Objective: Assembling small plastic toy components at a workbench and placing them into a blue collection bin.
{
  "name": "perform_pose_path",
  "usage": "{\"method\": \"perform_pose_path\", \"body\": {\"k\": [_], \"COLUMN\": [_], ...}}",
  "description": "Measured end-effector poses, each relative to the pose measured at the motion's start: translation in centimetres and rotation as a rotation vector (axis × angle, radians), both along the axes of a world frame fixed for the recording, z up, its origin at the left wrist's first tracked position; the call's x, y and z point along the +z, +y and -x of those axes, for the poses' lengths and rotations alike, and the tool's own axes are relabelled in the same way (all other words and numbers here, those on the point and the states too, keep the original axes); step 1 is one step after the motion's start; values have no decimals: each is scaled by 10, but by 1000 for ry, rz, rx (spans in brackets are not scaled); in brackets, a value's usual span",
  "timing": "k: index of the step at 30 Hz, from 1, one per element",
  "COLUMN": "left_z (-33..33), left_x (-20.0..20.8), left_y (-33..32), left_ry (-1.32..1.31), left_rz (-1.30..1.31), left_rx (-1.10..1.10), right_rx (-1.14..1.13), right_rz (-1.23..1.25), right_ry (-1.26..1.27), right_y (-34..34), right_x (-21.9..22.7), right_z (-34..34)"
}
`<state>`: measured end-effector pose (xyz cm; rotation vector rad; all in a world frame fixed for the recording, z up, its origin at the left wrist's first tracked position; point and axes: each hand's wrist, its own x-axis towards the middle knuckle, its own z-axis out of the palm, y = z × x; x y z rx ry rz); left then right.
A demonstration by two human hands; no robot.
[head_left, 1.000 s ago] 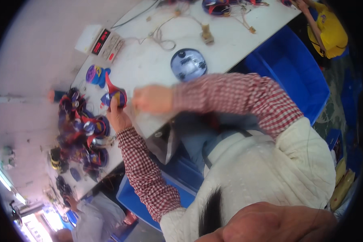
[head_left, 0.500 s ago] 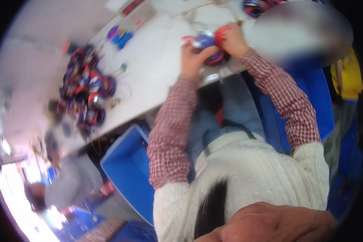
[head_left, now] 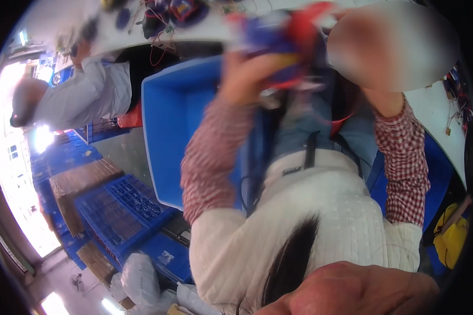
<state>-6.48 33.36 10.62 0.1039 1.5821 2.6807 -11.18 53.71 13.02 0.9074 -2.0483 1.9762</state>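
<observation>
My left hand [head_left: 247,73] is closed around a rounded blue, purple and red plastic piece [head_left: 270,44], raised at the table's near edge above my lap. Motion smears the piece, so its exact kind does not show. Of my right hand [head_left: 388,102], only the part by the wrist is distinct, to the right of the piece. A blurred patch covers its fingers, and I cannot tell what they hold. Thin pale strands, perhaps wires, hang under the piece.
A blue bin [head_left: 160,131] stands to my left, with another blue bin [head_left: 439,163] at right. Similar purple-red pieces [head_left: 181,10] and loose wires lie on the white table [head_left: 210,31]. A co-worker [head_left: 94,86] sits at far left, beyond stacked blue crates [head_left: 121,210].
The view has swung left. My left hand has brought the piece off the tabletop toward me, to beside the left bin. My right hand has moved apart from it, to the right.
</observation>
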Motion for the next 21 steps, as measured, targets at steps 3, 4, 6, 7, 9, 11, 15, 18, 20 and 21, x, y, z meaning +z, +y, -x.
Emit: {"method": "perform_pose_path", "body": {"k": [3,4,6,7,9,11,15,18,20,21], "left_z": [-51,-73,-106,-120,-131,-126,-82,-100,-85,-79], "left_x": [-18,-40,-88,-119,-177,-229,-275,-344,-348,-352], "left_y": [-113,-153,-215,-248,-287,-303,-275,-346,-318,-321], "left_ry": [34,79,-105,-229,-353,-555,-556,-734,-746,-760], "left_rz": [-139,-1,151,227,332,502,356,374,379,473], "left_rx": [111,309,598,697,817,894,716,746,751,734], "right_rx": [33,57,90,79,124,111,-45,-30,-138,-152], "right_rz": [-58,-135,-289,-296,-384,-464,-637,-668,-702,-701], "right_ry": [49,37,0,-5,-137,-280,-345,-362,-340,-291], "right_y": [-23,-26,-30,-30,-22,-11,18,33,52,58], "right_x": [-9,-15,-33,-37,-47,-55,-78,-89,-89,-87], "right_z": [-6,-5,-7,-8,-16,-26,-45,-57,-69,-72]}}
